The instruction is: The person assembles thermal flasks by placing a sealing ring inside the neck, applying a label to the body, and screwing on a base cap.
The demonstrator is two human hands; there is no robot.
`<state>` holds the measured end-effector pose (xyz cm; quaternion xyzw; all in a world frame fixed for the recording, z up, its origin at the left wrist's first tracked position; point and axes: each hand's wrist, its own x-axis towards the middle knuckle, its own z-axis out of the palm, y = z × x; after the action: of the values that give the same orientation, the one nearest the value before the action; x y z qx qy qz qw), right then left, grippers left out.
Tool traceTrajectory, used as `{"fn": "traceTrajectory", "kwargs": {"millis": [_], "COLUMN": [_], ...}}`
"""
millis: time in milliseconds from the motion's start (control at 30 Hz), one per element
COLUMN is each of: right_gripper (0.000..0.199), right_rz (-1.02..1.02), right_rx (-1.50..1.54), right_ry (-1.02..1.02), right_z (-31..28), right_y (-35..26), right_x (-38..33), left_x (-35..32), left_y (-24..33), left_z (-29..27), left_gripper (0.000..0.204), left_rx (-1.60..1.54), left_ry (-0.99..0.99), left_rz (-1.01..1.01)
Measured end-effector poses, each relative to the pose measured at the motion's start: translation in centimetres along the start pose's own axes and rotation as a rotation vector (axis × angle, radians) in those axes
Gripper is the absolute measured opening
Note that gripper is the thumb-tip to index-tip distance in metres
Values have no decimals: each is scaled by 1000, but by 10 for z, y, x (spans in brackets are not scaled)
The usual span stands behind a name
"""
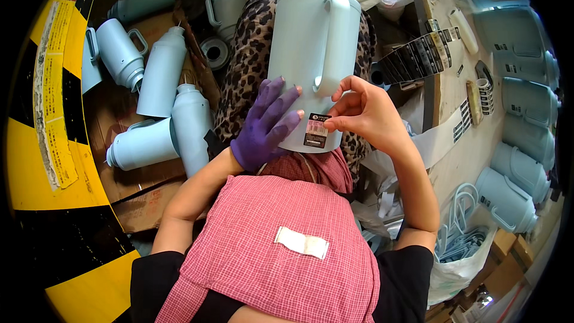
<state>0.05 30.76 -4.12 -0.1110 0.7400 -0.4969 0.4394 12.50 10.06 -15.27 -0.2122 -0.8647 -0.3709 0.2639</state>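
Left grip (262, 130), gloved, spread against the pale-blue flask (299, 54), which lies lengthwise on the lap (244, 66); right grip (368, 110) curled, thumb at the edge of the black-and-pink label (316, 130), any pinch indeterminable. Uneven thumb pressure could crease the label; slack left support could let the flask roll.

A workshop is indicated by matching vacuum flasks (299, 54), bagged plastic loops (463, 244) and label strips (462, 121) on a desk (483, 139).
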Motion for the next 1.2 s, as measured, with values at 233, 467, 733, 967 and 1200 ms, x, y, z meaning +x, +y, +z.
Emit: {"fn": "traceTrajectory", "kwargs": {"millis": [233,467,733,967,1200], "right_gripper": [29,46,45,18,25], "right_rz": [-7,-249,-440,-509,-325], "right_rx": [-42,-822,-308,-421,-704], "right_ry": [30,425,576,926,1376], "right_z": [10,9,21,-44,-205], "right_y": [1,10,77,130,202], "right_x": [4,5,14,-73,-138], "left_x": [-7,-22,-18,21,163], "left_y": [0,-3,-6,-33,-227], "left_z": [6,2,-2,-33,2], "left_gripper": [45,33,35,45,42], "left_rx": [-44,87,206,-255,-471], "left_ry": [22,-139,-229,-222,-86], "left_rz": [-33,-63,55,-9,-522]}}
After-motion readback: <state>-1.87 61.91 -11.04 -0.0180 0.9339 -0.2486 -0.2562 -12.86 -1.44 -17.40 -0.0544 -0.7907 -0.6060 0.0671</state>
